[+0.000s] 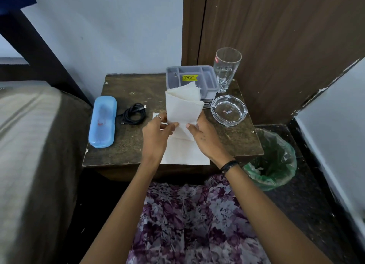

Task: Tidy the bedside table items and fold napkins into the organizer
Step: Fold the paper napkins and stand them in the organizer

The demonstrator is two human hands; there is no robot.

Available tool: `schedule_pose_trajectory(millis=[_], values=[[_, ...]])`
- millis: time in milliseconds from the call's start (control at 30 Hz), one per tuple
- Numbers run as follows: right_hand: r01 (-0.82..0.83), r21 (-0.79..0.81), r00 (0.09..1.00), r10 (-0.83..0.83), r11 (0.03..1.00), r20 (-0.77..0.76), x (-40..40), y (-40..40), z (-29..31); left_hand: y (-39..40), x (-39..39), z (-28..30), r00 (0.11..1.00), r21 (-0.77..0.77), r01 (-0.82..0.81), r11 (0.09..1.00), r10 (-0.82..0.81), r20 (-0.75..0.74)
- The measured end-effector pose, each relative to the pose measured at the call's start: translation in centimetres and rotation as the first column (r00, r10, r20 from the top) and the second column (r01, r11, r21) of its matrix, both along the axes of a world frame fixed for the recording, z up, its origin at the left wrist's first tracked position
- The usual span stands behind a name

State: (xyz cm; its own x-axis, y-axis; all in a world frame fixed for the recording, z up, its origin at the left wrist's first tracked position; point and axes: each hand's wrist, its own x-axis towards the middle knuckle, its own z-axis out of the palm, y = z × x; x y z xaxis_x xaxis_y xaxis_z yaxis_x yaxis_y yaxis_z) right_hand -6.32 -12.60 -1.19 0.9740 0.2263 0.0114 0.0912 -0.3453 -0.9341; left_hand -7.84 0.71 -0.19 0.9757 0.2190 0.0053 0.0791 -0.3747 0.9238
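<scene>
Napkin (182,107) stands up above both hands' pinching grip.

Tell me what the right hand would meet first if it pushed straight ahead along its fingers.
Probably the grey organizer: the right hand, holding the napkin, points up-left toward it. Depth is unclear.
</scene>
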Motion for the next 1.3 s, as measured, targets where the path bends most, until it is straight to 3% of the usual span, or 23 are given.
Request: schedule_pose_trajectory(millis=[133, 400, 667, 933, 1300], values=[[0.061, 0.002, 0.997, -0.061, 0.998, 0.039, 0.4, -0.3, 0.9, 0.5, 0.6, 1.0, 1.0, 0.011, 0.003, 1.0, -0.003, 0.006], [0.074, 0.059, 0.996, -0.077, 0.996, 0.049, 3.3, -1.0, 5.1, -0.2, 3.5, 5.5, 0.987, 0.043, 0.011, 0.999, -0.018, 0.163], [0.126, -0.008, 0.978, -0.123, 0.992, 0.17, 8.6, -1.9, 8.7, -0.3, 9.3, 9.0, 0.975, 0.093, 0.134, 0.987, -0.148, 0.168], [0.153, -0.045, 0.964, -0.139, 0.987, 0.226, 13.4, -1.3, 8.7, -0.2, 14.4, 8.9, 0.964, 0.374, 0.074, 0.924, -0.162, 0.211], [0.113, -0.145, 0.97, -0.077, 0.983, 0.23, 16.9, -1.2, 6.5, 0.2, 17.2, 6.2, 0.958, 0.278, 0.115, 0.954, -0.18, 0.223]])
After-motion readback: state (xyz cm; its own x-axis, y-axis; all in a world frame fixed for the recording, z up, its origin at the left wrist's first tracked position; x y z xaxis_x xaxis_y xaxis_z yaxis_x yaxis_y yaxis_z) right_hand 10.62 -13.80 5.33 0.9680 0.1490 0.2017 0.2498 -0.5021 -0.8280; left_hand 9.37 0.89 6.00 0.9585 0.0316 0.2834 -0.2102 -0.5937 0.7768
